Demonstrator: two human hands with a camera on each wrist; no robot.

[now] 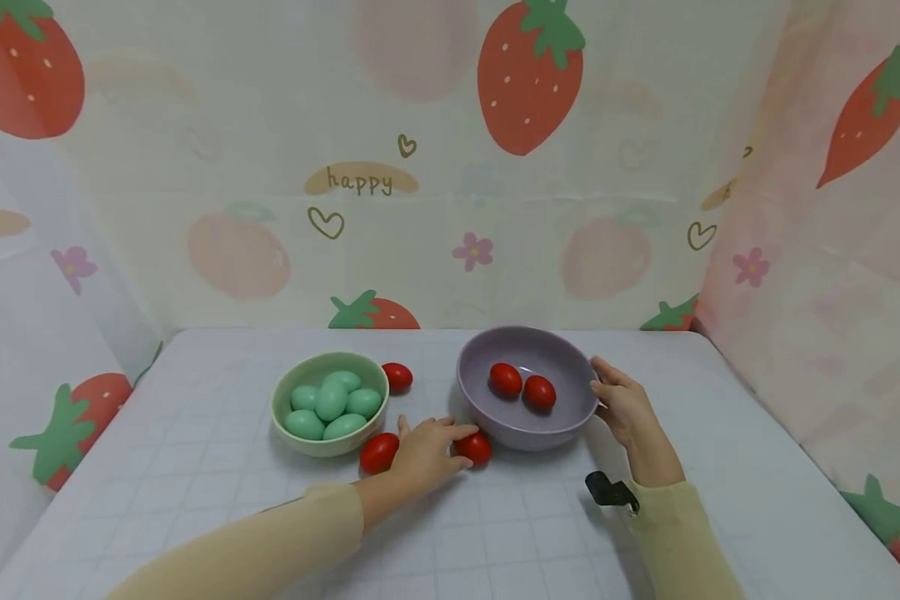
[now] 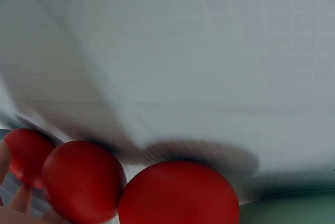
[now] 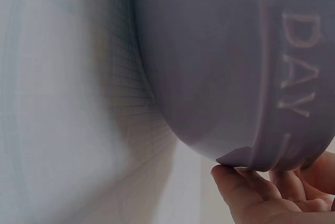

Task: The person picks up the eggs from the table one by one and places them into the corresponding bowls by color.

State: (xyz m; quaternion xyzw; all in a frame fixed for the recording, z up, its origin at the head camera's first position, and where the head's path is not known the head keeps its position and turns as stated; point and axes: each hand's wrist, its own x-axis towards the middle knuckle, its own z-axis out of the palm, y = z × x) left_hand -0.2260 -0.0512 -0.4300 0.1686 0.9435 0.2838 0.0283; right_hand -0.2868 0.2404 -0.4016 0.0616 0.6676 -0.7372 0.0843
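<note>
My left hand (image 1: 423, 454) reaches in low over the table, thumb and forefinger around a red egg (image 1: 474, 448) right beside the purple bowl. Another red egg (image 1: 379, 454) lies by that wrist, partly covered by it. The left wrist view shows a row of red eggs, with fingertips at the farthest egg (image 2: 29, 156). My right hand (image 1: 630, 408) grips the purple bowl (image 1: 532, 437) at its right rim; in the right wrist view, fingers press its outer wall (image 3: 209, 77). Inside that bowl sit two red eggs, a left one (image 1: 506, 380) and a right one (image 1: 539, 393).
A light green bowl (image 1: 330, 447) at the left holds several green eggs (image 1: 332, 400). One more red egg (image 1: 397, 377) lies against its back right side. A strawberry-print curtain (image 1: 435, 108) hangs behind the white table (image 1: 510, 533).
</note>
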